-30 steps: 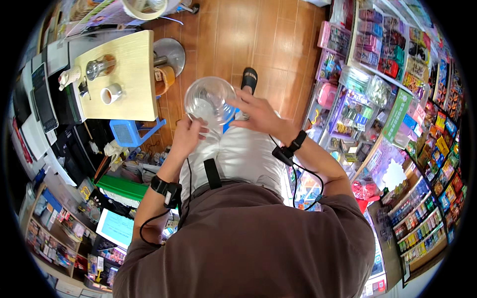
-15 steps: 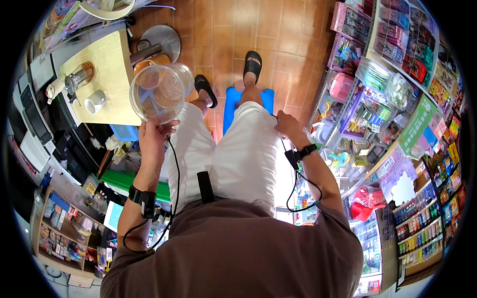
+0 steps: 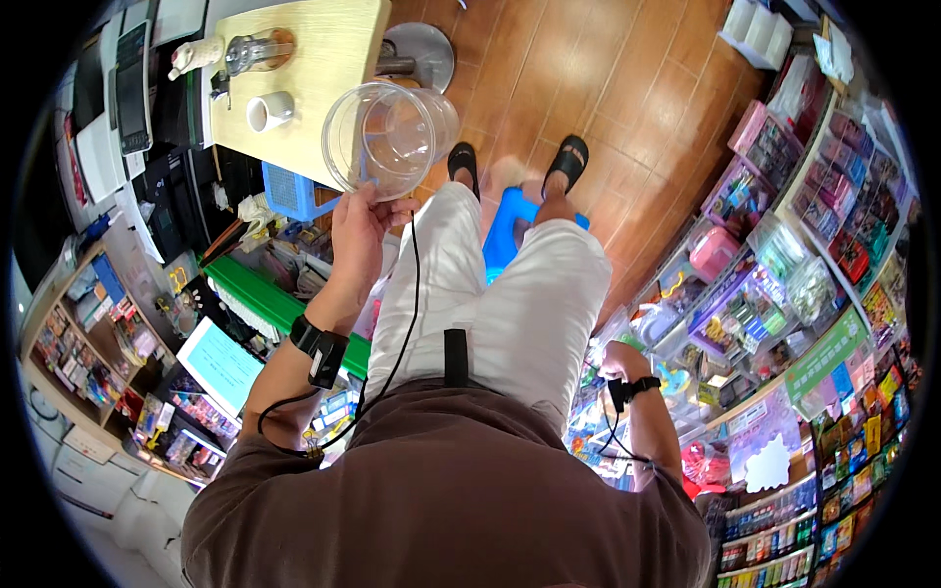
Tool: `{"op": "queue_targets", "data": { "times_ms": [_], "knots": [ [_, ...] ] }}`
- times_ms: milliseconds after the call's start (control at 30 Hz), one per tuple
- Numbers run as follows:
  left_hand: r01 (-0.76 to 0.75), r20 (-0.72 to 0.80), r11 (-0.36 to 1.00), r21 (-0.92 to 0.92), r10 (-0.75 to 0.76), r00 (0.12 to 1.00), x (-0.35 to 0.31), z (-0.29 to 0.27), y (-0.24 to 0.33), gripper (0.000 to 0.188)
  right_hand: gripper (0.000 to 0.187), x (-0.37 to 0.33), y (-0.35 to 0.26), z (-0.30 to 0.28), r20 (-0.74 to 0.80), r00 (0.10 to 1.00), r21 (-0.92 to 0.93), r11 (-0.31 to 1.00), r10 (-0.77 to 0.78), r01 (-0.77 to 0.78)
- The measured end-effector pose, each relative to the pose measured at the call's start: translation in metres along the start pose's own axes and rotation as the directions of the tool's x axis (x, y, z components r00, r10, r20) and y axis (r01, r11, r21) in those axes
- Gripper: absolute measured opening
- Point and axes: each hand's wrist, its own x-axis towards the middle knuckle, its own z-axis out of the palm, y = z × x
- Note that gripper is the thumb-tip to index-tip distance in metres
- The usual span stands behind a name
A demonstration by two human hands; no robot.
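Note:
A large clear plastic jar, round and see-through, is held out over the table's near corner, its wide circular end facing up towards me. My left hand is closed on its near lower edge, thumb and fingers gripping the rim. Nothing shows inside the jar. Down at my right side hangs my right hand, curled into a loose fist beside my thigh, near the shelves. No object shows in it. Each wrist wears a black band with a cable.
A pale wooden table at far left bears a white mug and a glass pot. A blue stool stands by my legs. Packed goods shelves line the right. A green box edge lies left.
My view has turned, and the table now appears farther right. My right hand has dropped back from beside my knee to my side. The jar stays in my left hand.

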Motion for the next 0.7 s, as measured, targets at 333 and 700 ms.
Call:
{"op": "queue_targets", "data": {
  "times_ms": [333,700],
  "knots": [
    [-0.145,-0.020,0.968,-0.207,0.144,0.989,-0.019,-0.031,0.014,0.036,0.030,-0.152,-0.162,-0.240,-0.828,0.444,0.121,0.664,-0.342,0.738],
    [-0.196,-0.050,0.968,-0.155,0.191,0.980,-0.027,-0.079,-0.030,0.037,0.044,-0.119,-0.296,-0.242,-0.539,0.603,-0.248,0.796,-0.587,0.553]
  ]
}}
